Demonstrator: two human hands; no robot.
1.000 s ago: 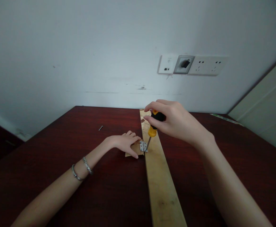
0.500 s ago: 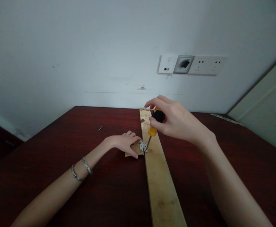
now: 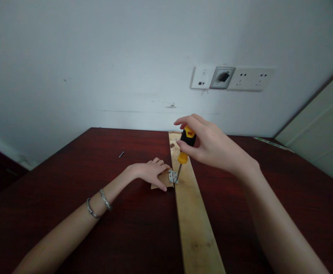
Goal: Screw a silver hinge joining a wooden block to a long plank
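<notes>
Right hand (image 3: 209,146) clenched on the screwdriver (image 3: 185,147), tip at the hinge (image 3: 172,176) on the plank (image 3: 193,217). Left hand (image 3: 152,172) lay flat, grasping nothing, pinning the small wood piece (image 3: 163,179) on the bench (image 3: 69,182). Step looked like screw driving; next turn probably needed steady downward pressure.

Home room, wall sockets (image 3: 232,78), wooden table (image 3: 126,228)
</notes>
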